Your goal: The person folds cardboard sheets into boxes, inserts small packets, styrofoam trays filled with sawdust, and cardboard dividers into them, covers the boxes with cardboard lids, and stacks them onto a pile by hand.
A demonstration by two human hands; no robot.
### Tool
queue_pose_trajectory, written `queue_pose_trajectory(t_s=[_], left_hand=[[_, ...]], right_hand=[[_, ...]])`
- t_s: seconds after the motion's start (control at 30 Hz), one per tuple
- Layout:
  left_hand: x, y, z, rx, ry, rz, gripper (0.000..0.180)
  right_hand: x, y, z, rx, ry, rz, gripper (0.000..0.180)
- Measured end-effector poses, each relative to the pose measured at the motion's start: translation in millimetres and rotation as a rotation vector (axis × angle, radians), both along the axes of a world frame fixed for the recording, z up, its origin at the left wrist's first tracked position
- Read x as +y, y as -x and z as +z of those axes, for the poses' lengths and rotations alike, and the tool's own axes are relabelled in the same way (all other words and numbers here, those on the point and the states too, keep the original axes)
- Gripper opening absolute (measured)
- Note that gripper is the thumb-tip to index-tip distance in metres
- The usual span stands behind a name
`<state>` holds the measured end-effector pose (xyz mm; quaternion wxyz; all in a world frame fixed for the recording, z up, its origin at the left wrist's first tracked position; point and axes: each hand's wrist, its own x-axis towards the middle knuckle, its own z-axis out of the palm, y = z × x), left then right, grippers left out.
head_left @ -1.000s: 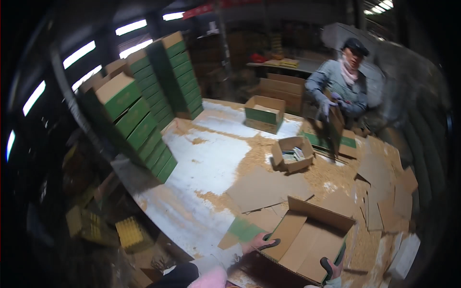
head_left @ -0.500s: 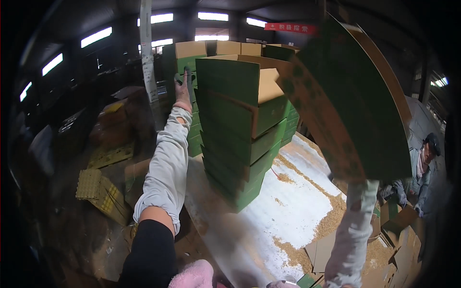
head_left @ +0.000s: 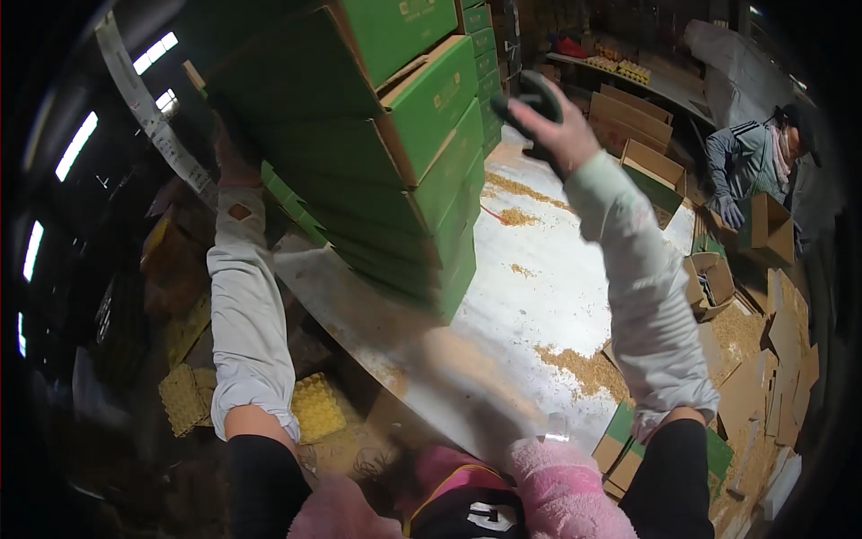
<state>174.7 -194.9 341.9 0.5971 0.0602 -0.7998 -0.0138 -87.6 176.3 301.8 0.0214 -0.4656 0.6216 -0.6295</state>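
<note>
A tall stack of green cardboard cartons (head_left: 433,160) leans a little unevenly on a pale tabletop (head_left: 530,292). Its upper part runs out of the picture. At the stack's left side, my left hand (head_left: 237,154) is raised against the carton wall; its dark fingers blend into shadow. My right hand (head_left: 549,126), in a glove with dark fingers, is up to the right of the stack, apart from it. Its fingers are spread and bent, with nothing held.
More green cartons (head_left: 485,76) are stacked behind. Grain-like bits (head_left: 579,368) lie scattered over the table. At the right, a person (head_left: 750,162) handles an open carton (head_left: 770,229) beside flattened cardboard (head_left: 750,386). Yellow egg trays (head_left: 319,409) lie low on the left.
The large green carton raised in my right hand has been let go, and the stack now reaches higher. My right hand is empty. The view has swung right and down.
</note>
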Motion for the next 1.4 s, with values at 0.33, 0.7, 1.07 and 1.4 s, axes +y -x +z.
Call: queue_pose_trajectory(t_s=[0.33, 0.7, 1.07, 1.4], left_hand=[[-106, -28, -21, -0.094, -0.425, -0.093, 0.077], [-158, 14, -46, 0.011, -0.582, 0.251, 0.080], [-179, 17, -63, -0.017, -0.606, 0.419, 0.084], [-172, 8, -56, -0.020, -0.590, 0.455, 0.087]], right_hand=[[-136, -164, -415, -0.104, -0.658, -0.456, 0.114], [-240, 28, -405, -0.070, -0.182, 0.095, 0.072], [-448, 248, -480, 0.932, -0.516, -0.182, 0.039], [-93, 288, -404, 0.313, -1.388, -1.295, 0.028]])
